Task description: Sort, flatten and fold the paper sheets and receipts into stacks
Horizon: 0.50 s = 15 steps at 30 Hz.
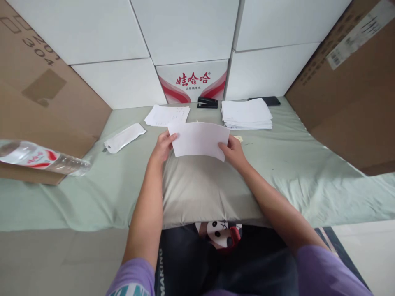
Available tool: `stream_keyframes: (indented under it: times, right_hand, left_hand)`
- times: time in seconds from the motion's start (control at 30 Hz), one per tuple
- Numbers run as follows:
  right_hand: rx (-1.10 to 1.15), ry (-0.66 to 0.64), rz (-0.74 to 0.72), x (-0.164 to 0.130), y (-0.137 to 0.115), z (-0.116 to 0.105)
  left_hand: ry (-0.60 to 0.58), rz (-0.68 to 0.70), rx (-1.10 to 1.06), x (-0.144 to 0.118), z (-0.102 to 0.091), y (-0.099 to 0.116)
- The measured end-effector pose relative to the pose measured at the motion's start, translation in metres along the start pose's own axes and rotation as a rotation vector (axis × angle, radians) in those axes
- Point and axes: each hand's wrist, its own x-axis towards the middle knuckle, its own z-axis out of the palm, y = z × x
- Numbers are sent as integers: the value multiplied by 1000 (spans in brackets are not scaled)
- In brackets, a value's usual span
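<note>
White paper is what both hands grip: a single blank sheet (200, 139) held up over a grey pillow (200, 189), its long axis running left to right between them. Going from the left, a clear water bottle (43, 159) with a red-and-white label lies on its side against a brown carton (46, 82) printed with digits that read roughly "304" upside down. Next, a flat white pouch (125, 137) rests on the pale green sheet (308, 172). The left hand (163, 146) pinches the sheet's left edge, thumb on top; the right hand (233, 153) pinches its lower right corner in the same way, so each hand is equally close to it. Behind the held sheet lie loose printed papers (167, 115), too small to read, then a black stapler (207, 102) in front of a white carton (193, 80) with red Chinese characters "娃哈哈" and smaller grey script below. Further right sit a thick paper stack (246, 114), just beyond the right hand, a dark phone (268, 100), and another brown carton (348, 82) bearing a barcode label.
</note>
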Motion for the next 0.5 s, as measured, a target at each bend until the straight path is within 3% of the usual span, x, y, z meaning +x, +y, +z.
stream_keyframes:
  times: [0.27, 0.5]
  right_hand:
    - [23, 160, -80, -7, 10, 7]
    - [-25, 180, -85, -5, 15, 9]
  left_hand:
    - [-20, 75, 137, -7, 20, -11]
    - [5, 127, 177, -6, 29, -14]
